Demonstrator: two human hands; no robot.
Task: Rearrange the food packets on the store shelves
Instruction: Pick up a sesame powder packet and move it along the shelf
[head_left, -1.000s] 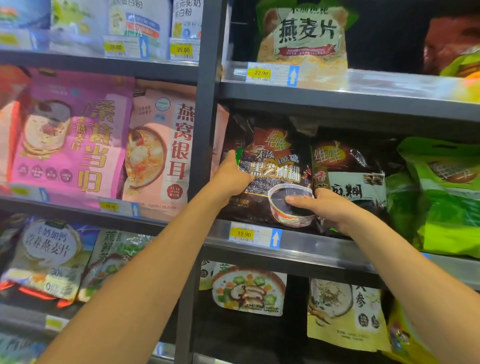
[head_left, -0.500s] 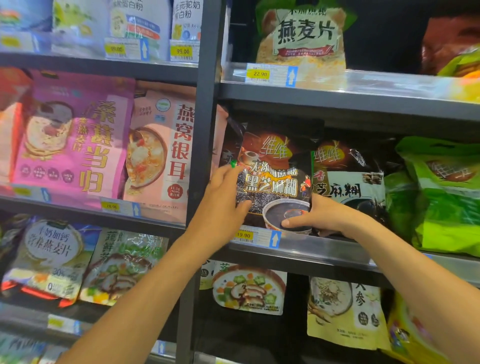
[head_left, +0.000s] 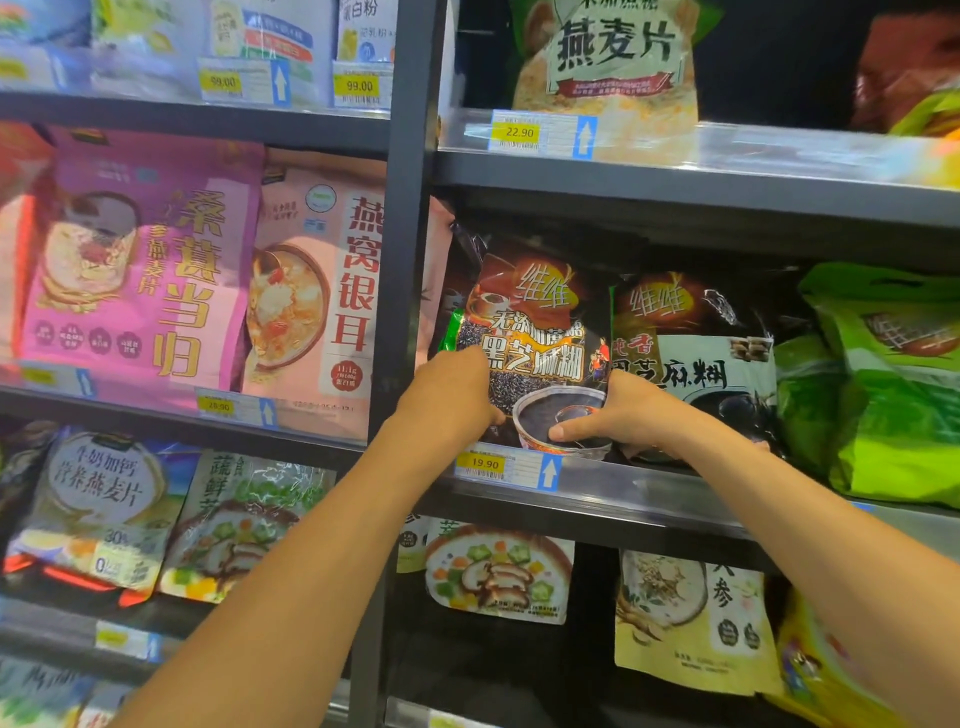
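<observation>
A dark black-sesame packet (head_left: 535, 332) stands upright at the left end of the middle right shelf (head_left: 649, 488). My left hand (head_left: 452, 395) grips its lower left edge. My right hand (head_left: 618, 415) holds its lower right corner, thumb across the printed bowl. A similar dark packet (head_left: 696, 353) stands just to its right, partly behind my right hand. Beyond that lie green packets (head_left: 893, 395).
A dark steel upright (head_left: 405, 249) splits the shelving beside my left hand. Pink and purple packets (head_left: 156, 260) fill the left bay. An oat packet (head_left: 608, 62) stands on the shelf above. Soup and ginseng packets (head_left: 691, 618) hang below. Price tags line the shelf edges.
The sesame packet has been lifted from a forward lean to stand upright on the shelf. Both hands slid down to its lower corners.
</observation>
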